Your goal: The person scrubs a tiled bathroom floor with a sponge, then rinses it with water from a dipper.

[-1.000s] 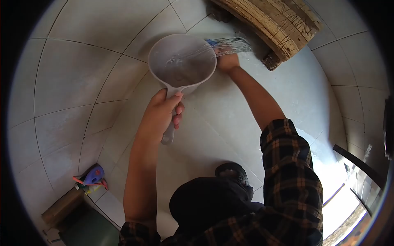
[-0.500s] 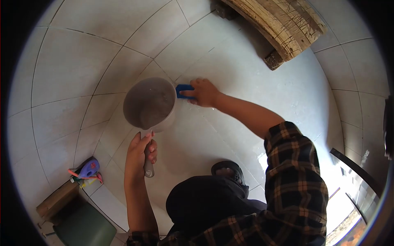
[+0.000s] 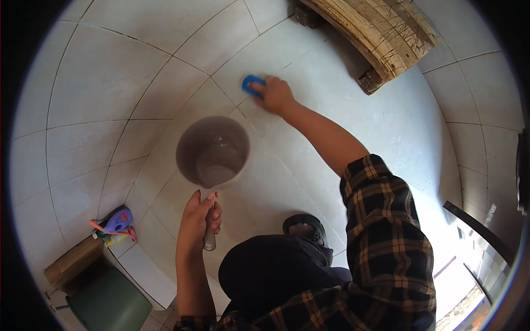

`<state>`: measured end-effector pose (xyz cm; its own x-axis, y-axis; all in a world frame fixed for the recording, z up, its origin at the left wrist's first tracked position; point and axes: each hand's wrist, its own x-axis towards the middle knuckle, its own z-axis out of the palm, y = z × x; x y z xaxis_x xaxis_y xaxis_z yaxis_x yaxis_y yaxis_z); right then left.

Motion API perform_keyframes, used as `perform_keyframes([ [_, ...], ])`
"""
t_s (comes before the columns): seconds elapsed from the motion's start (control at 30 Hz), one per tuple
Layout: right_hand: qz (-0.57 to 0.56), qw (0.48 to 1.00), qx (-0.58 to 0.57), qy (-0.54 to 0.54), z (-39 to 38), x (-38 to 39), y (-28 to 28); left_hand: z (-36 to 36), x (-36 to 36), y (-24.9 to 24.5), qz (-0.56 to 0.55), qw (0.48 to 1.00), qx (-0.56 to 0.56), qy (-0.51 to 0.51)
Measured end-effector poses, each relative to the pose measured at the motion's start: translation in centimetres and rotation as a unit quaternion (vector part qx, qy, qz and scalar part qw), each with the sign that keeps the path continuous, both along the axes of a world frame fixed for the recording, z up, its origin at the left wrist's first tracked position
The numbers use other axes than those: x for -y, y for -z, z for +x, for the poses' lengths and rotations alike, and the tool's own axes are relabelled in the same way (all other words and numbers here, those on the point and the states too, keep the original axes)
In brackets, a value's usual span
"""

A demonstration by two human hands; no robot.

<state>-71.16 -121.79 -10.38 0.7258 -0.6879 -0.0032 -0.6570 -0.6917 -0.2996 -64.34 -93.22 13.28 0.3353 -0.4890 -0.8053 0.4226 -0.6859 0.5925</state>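
A greyish plastic water dipper is in my left hand, whose fingers wrap round its handle. The dipper's mouth faces up towards me, and a little water seems to glisten inside. Farther out, my right hand grips a blue scrub brush against the tiled floor. The brush's underside is hidden. It lies beyond the dipper, apart from it, near a grout line.
A scratched wooden bench stands at the upper right. At lower left are a purple bottle, a wooden block and a dark green container. My sandalled foot is on the floor. Tiled walls rise on the left.
My right hand has slid the scrub brush farther away from me across the floor. The dipper has come slightly nearer and to the right, so the two are now farther apart.
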Motion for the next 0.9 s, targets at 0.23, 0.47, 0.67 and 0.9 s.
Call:
perform_keyframes([
  [0.23,0.252,0.902,-0.050,0.348,-10.1,12.9,-0.7,-0.5,-0.4,-2.0,-0.010,1.000,0.010,0.012],
  [0.47,0.137,0.874,-0.343,0.316,-7.3,10.3,-3.6,-1.5,-0.5,-1.2,0.006,1.000,0.005,0.023],
  [0.67,0.184,0.887,-0.229,0.357,-10.3,12.4,-0.4,-0.7,-1.1,-1.6,0.010,0.999,-0.022,0.034],
  [0.9,0.201,0.843,-0.353,0.352,-7.2,10.5,-4.7,-1.0,-0.3,-1.2,0.019,0.999,-0.023,0.038],
])
